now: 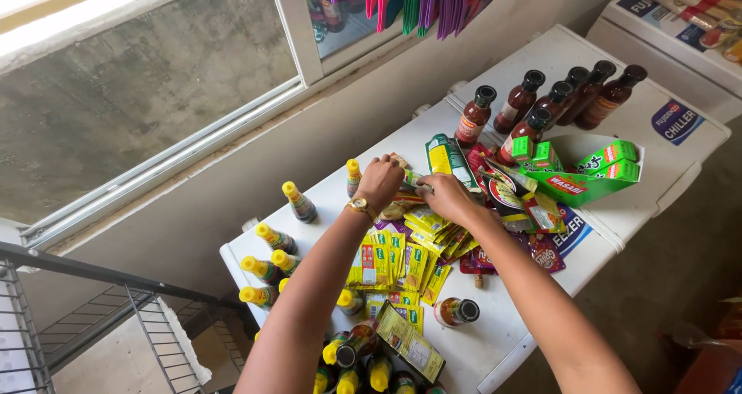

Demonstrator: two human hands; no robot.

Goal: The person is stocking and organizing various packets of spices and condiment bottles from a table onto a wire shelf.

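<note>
Head view: left hand (379,181), gold watch on wrist, and right hand (447,197) pinched together on small flat foil sachet (412,179), far centre of white chest-freezer lid (533,317). Best lifted singly, clear of loose yellow sachet pile (402,262) beneath. Near left: yellow-capped sauce bottles (270,266). Far right: dark-capped brown sauce bottles (541,104), green cardboard display box (587,179) crowding reach.
</note>
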